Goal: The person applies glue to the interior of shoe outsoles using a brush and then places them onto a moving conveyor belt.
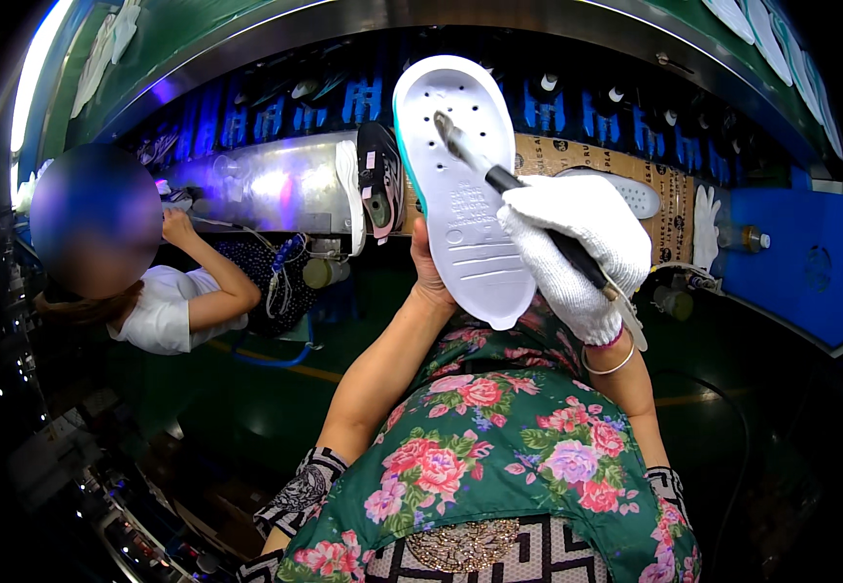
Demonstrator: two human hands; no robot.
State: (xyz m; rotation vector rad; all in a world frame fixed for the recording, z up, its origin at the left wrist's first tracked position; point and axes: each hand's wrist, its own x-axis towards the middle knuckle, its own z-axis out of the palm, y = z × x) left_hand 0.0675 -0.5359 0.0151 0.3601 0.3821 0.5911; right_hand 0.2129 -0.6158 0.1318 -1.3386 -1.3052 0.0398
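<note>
My bare left hand [428, 272] grips a pale lilac-white shoe sole [480, 243] by its left edge, with most of the fingers hidden behind it. The sole stands tilted up toward me, its holed inner face showing, and a teal rim runs along its left side. In a white knit glove, my right hand [577, 238] is closed round the black handle of a brush [470, 155]. The brush's darkened tip lies over the holed upper part of the sole and looks to touch it. The metal tail end of the brush sticks out below the glove.
On the bench beyond are a dark shoe upper [378, 180], a white sole on its side [348, 194] and another pale sole [635, 194] on printed cardboard [543, 154]. Rightward lie a white glove [706, 228], a bottle [744, 237] and a blue panel [795, 267]. A co-worker [173, 311] sits left.
</note>
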